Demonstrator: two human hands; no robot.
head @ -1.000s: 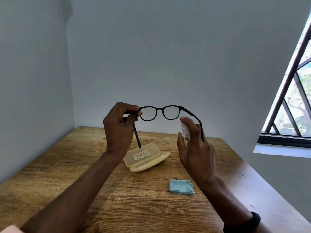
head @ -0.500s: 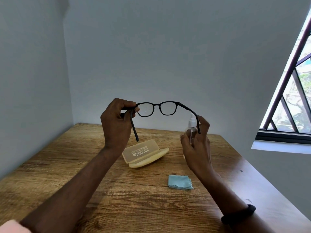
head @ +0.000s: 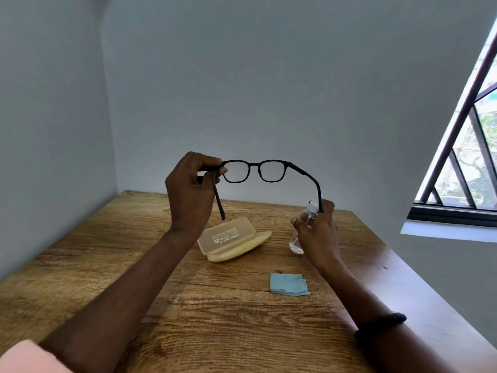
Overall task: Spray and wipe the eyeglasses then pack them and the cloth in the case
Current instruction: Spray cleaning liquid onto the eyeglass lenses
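Black-framed eyeglasses (head: 255,168) hang in the air above the table with both temples unfolded. My left hand (head: 191,192) pinches the frame at its left hinge. My right hand (head: 318,230) is wrapped around a small clear spray bottle (head: 301,232), low and to the right of the glasses, with the bottle's base close to the tabletop; the right temple tip crosses in front of this hand. A pale yellow case (head: 234,240) lies open on the table under the glasses. A folded light blue cloth (head: 289,284) lies flat in front of the case.
The wooden table (head: 134,265) stands in a corner, with grey walls on the left and behind. A barred window (head: 462,162) is on the right. A dark band sits on my right wrist (head: 382,325).
My right hand has dropped with the spray bottle from beside the right temple down toward the table. The glasses stay up in my left hand, almost unmoved.
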